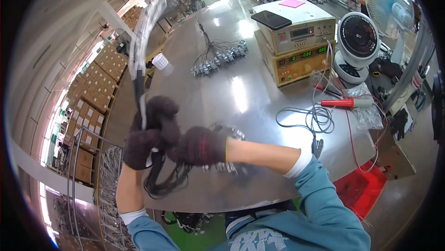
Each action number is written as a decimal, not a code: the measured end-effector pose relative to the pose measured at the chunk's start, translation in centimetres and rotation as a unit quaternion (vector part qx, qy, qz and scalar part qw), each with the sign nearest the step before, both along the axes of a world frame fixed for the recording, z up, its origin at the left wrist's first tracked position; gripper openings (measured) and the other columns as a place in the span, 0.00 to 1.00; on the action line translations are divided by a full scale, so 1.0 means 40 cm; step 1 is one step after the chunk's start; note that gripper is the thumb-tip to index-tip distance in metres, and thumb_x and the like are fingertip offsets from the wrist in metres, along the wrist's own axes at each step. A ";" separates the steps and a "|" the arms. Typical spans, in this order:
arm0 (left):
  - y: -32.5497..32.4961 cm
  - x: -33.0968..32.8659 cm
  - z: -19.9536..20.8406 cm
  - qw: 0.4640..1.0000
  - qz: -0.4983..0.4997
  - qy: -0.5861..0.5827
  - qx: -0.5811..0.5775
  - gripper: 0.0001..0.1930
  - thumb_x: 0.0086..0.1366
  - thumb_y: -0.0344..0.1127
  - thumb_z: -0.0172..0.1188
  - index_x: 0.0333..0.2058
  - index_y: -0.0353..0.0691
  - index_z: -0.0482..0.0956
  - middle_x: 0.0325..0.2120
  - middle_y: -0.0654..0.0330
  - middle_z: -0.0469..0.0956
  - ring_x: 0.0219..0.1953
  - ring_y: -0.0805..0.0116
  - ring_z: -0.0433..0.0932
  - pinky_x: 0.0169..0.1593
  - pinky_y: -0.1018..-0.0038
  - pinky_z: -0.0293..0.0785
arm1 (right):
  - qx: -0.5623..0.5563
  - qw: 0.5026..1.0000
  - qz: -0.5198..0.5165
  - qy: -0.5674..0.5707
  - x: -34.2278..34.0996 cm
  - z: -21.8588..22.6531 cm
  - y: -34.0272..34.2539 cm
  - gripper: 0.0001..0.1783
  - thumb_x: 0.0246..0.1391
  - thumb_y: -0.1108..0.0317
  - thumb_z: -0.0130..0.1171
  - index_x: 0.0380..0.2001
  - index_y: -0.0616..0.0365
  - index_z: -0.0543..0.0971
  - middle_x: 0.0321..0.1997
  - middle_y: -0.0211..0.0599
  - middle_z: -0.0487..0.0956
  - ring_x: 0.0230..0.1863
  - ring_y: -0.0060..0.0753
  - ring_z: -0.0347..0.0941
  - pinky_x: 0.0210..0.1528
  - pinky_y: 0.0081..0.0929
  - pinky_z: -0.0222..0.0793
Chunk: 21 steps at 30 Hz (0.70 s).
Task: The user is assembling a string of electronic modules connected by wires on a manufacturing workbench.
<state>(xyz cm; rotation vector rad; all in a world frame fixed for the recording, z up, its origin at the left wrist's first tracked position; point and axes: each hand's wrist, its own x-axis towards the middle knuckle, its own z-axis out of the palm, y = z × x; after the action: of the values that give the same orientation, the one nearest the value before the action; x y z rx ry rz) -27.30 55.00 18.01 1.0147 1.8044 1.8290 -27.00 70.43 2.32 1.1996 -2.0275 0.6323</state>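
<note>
left hand point(146, 137) raised upright, gloved fingers clenched around black cable bundle point(160, 176) | right hand point(199, 146) reaching across, fingers gripping same bundle just beside left | above desk point(241, 98) edge

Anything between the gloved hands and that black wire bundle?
Nothing visible. The left hand and right hand both already close on the black wire bundle, which hangs looped below them over the table edge.

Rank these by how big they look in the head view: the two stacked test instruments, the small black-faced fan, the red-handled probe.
1. Stacked test instruments, largest.
2. Small black-faced fan; it stands at about the same depth, so this order seems safe.
3. Red-handled probe, clearly smallest, though it lies nearer the camera.
</note>
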 end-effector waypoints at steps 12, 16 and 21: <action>-0.246 -0.006 -0.361 0.967 0.250 0.025 -0.029 0.19 0.63 0.22 0.61 0.53 0.34 0.74 0.22 0.56 0.77 0.21 0.67 0.76 0.23 0.72 0.73 | 0.112 0.931 -0.336 0.092 -0.210 -0.308 -0.169 0.04 0.52 0.66 0.61 0.30 0.47 0.84 0.36 0.28 0.81 0.45 0.37 0.78 0.58 0.41 0.71; -0.328 -0.007 -0.492 0.980 0.178 -0.019 -0.086 0.18 0.62 0.19 0.58 0.52 0.28 0.77 0.22 0.52 0.81 0.22 0.63 0.81 0.25 0.71 0.75 | 0.058 0.961 -0.184 -0.197 -0.150 -0.397 -0.232 0.08 0.57 0.65 0.61 0.33 0.43 0.88 0.38 0.25 0.84 0.52 0.36 0.78 0.67 0.47 0.64; -0.307 0.013 -0.518 0.987 0.155 -0.026 -0.039 0.16 0.66 0.27 0.60 0.51 0.29 0.80 0.22 0.54 0.81 0.21 0.66 0.79 0.27 0.72 0.75 | 0.315 0.909 -0.220 -0.161 -0.075 -0.266 -0.173 0.08 0.62 0.60 0.62 0.36 0.41 0.90 0.40 0.23 0.84 0.56 0.35 0.78 0.72 0.50 0.60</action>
<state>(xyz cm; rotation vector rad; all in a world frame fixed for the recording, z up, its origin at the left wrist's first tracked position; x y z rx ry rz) -26.76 42.71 -2.72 0.6809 2.0770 1.9199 -30.01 63.50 -8.30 0.9419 -2.7956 -0.0776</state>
